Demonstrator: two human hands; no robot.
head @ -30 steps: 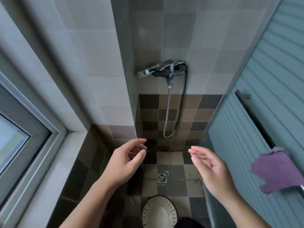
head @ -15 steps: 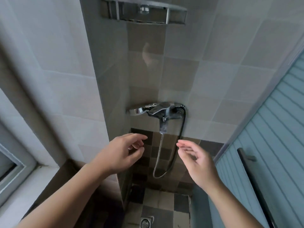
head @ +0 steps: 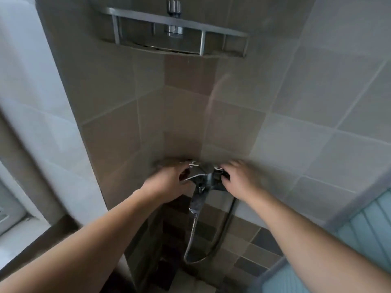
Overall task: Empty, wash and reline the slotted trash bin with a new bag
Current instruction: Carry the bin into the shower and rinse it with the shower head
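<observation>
The head camera (the only view) faces forward, close to the wall-mounted shower mixer [head: 203,176].

Polished chrome mixer tap [head: 203,176] is gleaming between the fingers of both hands. Below the fingers a ribbed metal hose [head: 191,237] is hanging; above, a brushed-metal shelf [head: 169,41] is showing against matt glazed wall tiles [head: 317,92].

My left hand [head: 169,182] and right hand [head: 239,178] are both bare: no gloves, no rings visible, no watch or band at either wrist. Both forearms are uncovered along their full visible length, from wrist to the lower frame edge; no sleeve, cuff or fabric shows on either arm. The fingers of both hands are motion-blurred, so nail detail cannot be told. No markings, bandages or jewellery can be made out on either arm. No other part of my body appears.
</observation>
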